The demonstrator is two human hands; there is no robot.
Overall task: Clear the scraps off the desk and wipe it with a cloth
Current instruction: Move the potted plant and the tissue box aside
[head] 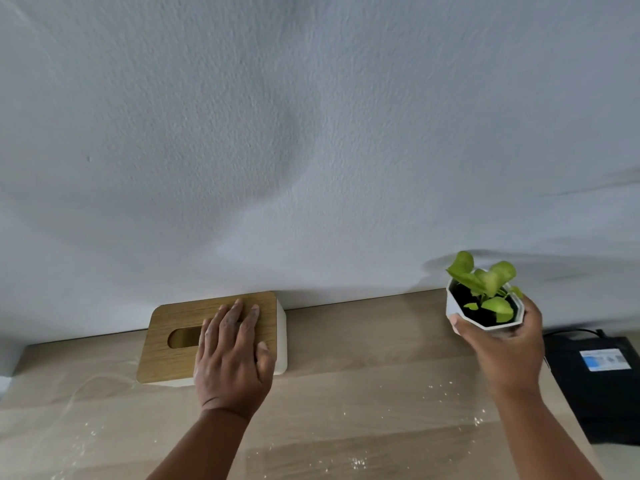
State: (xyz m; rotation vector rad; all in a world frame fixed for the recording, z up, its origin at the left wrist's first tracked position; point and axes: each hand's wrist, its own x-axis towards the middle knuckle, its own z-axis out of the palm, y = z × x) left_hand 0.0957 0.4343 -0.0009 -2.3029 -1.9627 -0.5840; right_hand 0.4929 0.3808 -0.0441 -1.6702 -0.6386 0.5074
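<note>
Looking down from the head view: the left hand (231, 355) is lying flat on the tissue box (207, 337), fingers straight and spread over the right half of its wooden lid, thumb at the lid's right edge. Not gripping, just resting on top. The box is white with a wood-grain top and an oval slot (183, 337); the slot is showing dark, and no tissue is sticking out of it. The box is sitting at the back edge of the desk (363, 341), against the wall (311, 133).

The right hand (502, 344) is grasping the plant pot (483, 311) from below, fingers curled round its white faceted wall, and is holding it above the desk near the back right corner. The pot is holding dark soil and a small plant with light green leaves (485, 282).

The scraps (446, 393) are showing as fine white crumbs and specks scattered over the light wood desk top. One patch is lying just left of the right forearm, another (356, 463) is sitting near the front edge between the two arms, and a few more (90, 432) are lying toward the front left. None of them are touching either hand. A faint smeared streak is running across the left part of the desk.

A black device (602, 386) with a blue-and-white label is lying at the desk's right edge, a cable running from its back.
</note>
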